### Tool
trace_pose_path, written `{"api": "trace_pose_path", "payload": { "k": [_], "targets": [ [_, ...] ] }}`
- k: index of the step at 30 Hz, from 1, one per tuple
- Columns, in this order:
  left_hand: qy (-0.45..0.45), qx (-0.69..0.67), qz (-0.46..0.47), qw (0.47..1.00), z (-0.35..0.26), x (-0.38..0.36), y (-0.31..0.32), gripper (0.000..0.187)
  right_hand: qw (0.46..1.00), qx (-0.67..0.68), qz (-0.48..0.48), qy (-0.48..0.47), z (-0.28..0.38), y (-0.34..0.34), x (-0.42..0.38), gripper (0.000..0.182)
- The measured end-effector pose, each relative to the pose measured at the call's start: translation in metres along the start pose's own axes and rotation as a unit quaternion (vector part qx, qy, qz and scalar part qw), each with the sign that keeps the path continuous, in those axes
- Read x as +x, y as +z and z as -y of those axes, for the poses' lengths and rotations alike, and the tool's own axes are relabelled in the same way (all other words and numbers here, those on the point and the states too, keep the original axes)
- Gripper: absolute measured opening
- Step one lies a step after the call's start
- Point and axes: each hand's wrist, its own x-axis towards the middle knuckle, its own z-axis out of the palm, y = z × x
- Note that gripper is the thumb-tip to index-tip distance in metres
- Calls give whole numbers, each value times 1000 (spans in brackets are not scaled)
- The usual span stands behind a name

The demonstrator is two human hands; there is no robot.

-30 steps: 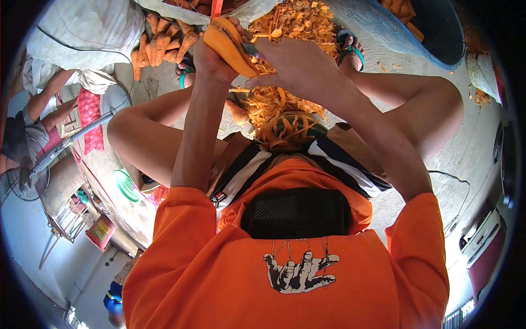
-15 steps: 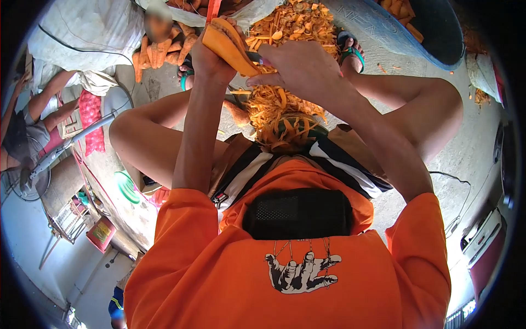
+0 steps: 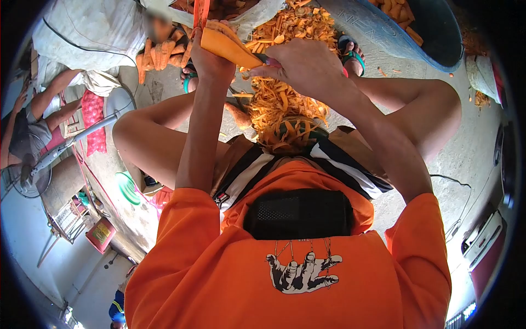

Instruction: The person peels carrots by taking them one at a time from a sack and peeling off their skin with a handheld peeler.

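Observation:
My left hand point(image 3: 215, 67) is wrapped round a large peeled orange carrot point(image 3: 227, 48) with a split or layered upper face. The carrot's narrow end slants toward my right hand point(image 3: 304, 66). My right hand is closed, its thumb close to that narrow end. A short dark blade, seemingly a knife point(image 3: 262, 57), shows between my right fingers and the carrot; its handle is hidden in the hand. Behind my left hand rises a flat red-orange strip point(image 3: 201, 12), whose kind I cannot make out. Beneath both hands lies a heap of orange peelings point(image 3: 285, 104).
Unpeeled carrots point(image 3: 161, 54) are piled by a white sack point(image 3: 90, 35). A blue tub point(image 3: 383, 30) at upper right contains orange pieces. More peelings point(image 3: 296, 24) cover the floor ahead. At left are a fan point(image 3: 26, 172), a red net bag point(image 3: 94, 120) and another person's legs point(image 3: 52, 101).
My right thumb has drawn up against the carrot's narrow end, where it stood apart below. The narrow end has shifted slightly up and right. Both hands keep their hold.

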Motion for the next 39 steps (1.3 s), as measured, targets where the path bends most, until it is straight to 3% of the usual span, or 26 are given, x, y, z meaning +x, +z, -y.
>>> {"api": "trace_pose_path", "payload": {
  "k": [4,7,9,10,12,17,18,20,21,22,25,28,29,36,38,39],
  "targets": [
    [-2,11,-2,1000,-3,-3,8,38,1000,-4,-16,3,-4,1,-1,61],
    [-59,119,-18,991,-17,-10,22,42,999,-32,-26,-18,-15,-7,-5,54],
    [-178,291,26,940,-35,-10,22,44,997,-50,-30,-42,-29,-10,-9,51],
    [-177,291,25,940,-39,-8,17,44,994,-61,-47,-75,-36,-11,-10,46],
    [-240,526,19,816,-42,-2,10,47,989,-74,-66,-107,-46,-13,-12,40],
    [-356,502,94,783,-30,1,-1,51,988,-43,0,-151,-54,-23,-15,24],
    [-395,484,128,770,-24,1,-7,52,988,-42,1,-151,-53,-23,-16,24],
    [-415,461,135,773,-9,-2,-19,53,984,-70,-32,-161,-50,-23,-15,8],
    [-434,438,142,775,-2,-3,-21,54,984,-71,-32,-162,-50,-24,-14,8],
    [-476,368,220,767,-3,-10,-6,56,983,-100,-15,-152,-50,-25,-12,6],
    [-515,353,235,745,13,-13,-2,54,981,-119,-8,-154,-53,-31,-12,6],
    [-513,338,242,751,29,-10,-3,58,983,-114,-9,-146,-54,-35,-18,9],
    [-521,316,250,752,31,-9,-4,59,984,-120,-2,-131,-54,-36,-17,18],
    [-513,391,280,711,51,-4,8,58,983,-137,-29,-118,-64,-15,-4,10],
    [-424,476,251,728,64,-1,-1,61,992,-121,-17,-18,-75,-3,5,7],
    [-423,476,249,730,67,-3,-1,61,992,-121,-17,-20,-78,-3,3,7]
  ]
}}
